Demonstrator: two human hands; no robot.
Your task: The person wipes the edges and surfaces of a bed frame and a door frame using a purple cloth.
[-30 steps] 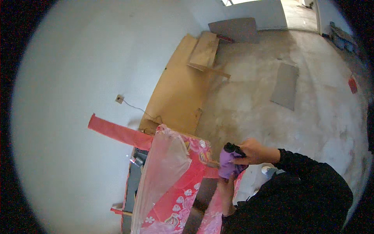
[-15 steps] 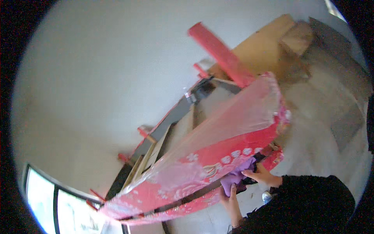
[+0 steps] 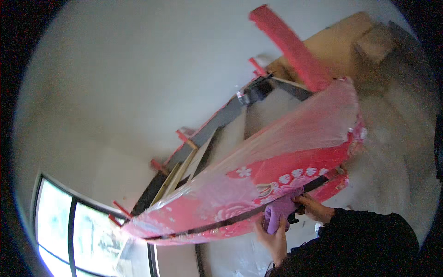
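A purple cloth (image 3: 277, 213) is bunched between my hands, against the lower side of a large piece of furniture covered in pink and red floral fabric (image 3: 295, 159). My left hand (image 3: 273, 241) grips the cloth's near end, its thumb pressed on top. At the cloth's other end, my right hand (image 3: 314, 207) is closed with curled fingers beside a small dark thing; which of the two it holds is hard to make out. A dark strip (image 3: 217, 225) runs along the fabric edge behind the cloth.
Clear plastic film (image 3: 295, 124) wraps the furniture's upper side, and red legs (image 3: 290, 46) stick up from it. A bottle (image 3: 241, 97) and a dark object lie on its open frame. Cardboard (image 3: 341, 41) leans at the back right. A window (image 3: 99, 231) is at lower left.
The view has shifted, so the furniture appears farther right. The purple cloth is now more folded and rolled near my left hand. My right hand's fingers are curled closer in.
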